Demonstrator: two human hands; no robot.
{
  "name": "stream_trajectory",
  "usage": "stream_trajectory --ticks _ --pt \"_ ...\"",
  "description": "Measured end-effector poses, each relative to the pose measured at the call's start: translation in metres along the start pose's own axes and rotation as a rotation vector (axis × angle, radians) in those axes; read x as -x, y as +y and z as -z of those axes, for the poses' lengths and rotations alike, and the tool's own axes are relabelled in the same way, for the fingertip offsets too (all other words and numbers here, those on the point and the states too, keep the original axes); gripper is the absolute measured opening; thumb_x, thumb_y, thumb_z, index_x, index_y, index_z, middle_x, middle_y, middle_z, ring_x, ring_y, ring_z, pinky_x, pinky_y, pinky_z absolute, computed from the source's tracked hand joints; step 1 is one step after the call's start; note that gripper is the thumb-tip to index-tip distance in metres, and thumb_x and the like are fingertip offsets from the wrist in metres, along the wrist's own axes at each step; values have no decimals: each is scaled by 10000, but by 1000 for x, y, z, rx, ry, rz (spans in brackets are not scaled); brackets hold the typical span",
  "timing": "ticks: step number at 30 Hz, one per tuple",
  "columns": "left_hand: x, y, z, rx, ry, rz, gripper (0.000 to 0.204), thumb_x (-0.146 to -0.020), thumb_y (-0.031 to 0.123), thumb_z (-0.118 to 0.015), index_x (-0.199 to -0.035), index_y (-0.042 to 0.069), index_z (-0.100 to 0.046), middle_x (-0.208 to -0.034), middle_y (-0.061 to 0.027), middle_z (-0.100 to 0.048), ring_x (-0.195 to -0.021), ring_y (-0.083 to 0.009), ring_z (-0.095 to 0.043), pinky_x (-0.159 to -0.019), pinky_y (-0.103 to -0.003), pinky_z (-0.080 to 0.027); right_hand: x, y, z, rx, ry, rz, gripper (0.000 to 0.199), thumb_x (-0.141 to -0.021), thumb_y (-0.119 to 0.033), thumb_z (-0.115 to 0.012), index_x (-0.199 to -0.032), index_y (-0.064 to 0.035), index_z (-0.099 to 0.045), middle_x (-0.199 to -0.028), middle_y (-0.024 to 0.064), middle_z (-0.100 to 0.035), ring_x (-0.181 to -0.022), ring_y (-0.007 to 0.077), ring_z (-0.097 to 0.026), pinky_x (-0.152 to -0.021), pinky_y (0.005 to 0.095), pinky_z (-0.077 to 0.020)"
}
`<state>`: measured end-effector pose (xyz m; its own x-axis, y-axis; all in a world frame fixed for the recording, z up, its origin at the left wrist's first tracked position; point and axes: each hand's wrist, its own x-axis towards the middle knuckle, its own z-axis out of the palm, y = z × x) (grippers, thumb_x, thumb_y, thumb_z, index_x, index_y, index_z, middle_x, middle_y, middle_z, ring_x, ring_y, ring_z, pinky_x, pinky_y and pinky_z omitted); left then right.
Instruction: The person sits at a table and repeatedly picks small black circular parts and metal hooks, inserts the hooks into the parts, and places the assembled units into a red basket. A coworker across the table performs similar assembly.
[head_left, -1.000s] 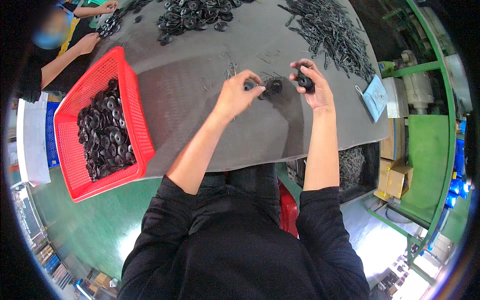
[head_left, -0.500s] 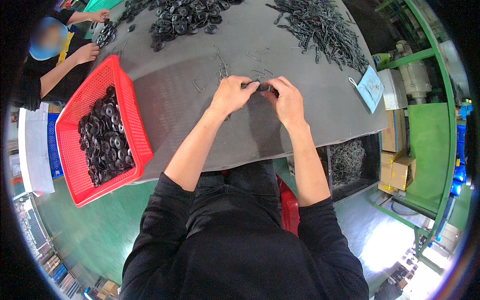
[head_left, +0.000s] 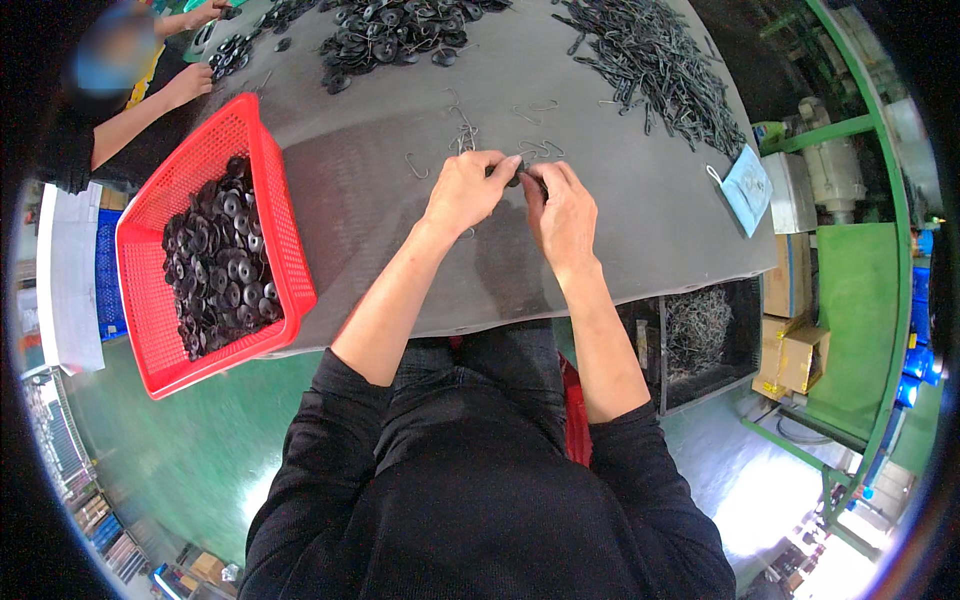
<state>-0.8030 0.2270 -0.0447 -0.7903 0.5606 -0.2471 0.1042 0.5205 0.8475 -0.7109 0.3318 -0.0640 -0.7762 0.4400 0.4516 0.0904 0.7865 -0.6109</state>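
Observation:
Over the grey table (head_left: 370, 250), my two hands meet at a small black piece (head_left: 520, 172), mostly covered by fingers, so its exact shape is unclear. My left hand (head_left: 465, 192) pinches it between thumb and fingers. From the other side, my right hand (head_left: 566, 212) closes its fingertips on the same piece. Thin S-shaped wire hooks (head_left: 540, 150) lie just beyond my fingers, and a single hook (head_left: 417, 166) rests left of them.
Left, a red plastic basket (head_left: 305, 275) holds black discs with centre holes (head_left: 235, 270). Farther back are a heap of similar discs (head_left: 390, 40) and a pile of black narrow links (head_left: 655, 70). A light-blue pouch (head_left: 745, 195) lies at the right edge. A co-worker's hand (head_left: 188, 85) works far left.
My right hand's fingers have drawn in closer around the black piece. The whole view has shifted slightly. At the far left, the co-worker's upper hand now holds a dark piece.

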Motion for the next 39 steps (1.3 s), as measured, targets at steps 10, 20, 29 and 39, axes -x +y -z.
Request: stream_trajectory --ticks 10,20,29,39 --pt "3 -48 4 1019 -102 291 318 -913 329 -489 -1073 61 -550 -885 -44 -631 -734 -155 -626 -547 -251 -469 -18 -19 10 -137 4 33 63 -783 -84 -635 -812 -53 -589 -783 74 -594 -641 274 -585 -562 344 -456" --pt "-1 -45 4 1116 -177 166 206 -852 167 -613 -1013 52 -558 -871 -49 -613 -730 -136 -605 -585 -244 -493 -25 -31 13 123 -146 172 85 -791 -141 -622 -827 -74 -583 -818 53 -589 -673 270 -601 -561 351 -472" --pt "18 -63 46 1460 12 172 247 -859 237 -593 -980 28 -537 -908 -78 -600 -784 -184 -609 -535 -240 -498 -44 0 -7 266 -282 7 177 -753 -225 -671 -850 -86 -620 -900 78 -612 -782 303 -619 -657 403 -496" --pt "25 -82 52 1398 3 265 296 -833 301 -612 -958 40 -550 -897 -79 -612 -781 -213 -618 -490 -254 -472 -51 -4 -23 316 -520 -146 233 -725 -264 -703 -855 -82 -637 -889 102 -624 -874 296 -607 -731 420 -479"
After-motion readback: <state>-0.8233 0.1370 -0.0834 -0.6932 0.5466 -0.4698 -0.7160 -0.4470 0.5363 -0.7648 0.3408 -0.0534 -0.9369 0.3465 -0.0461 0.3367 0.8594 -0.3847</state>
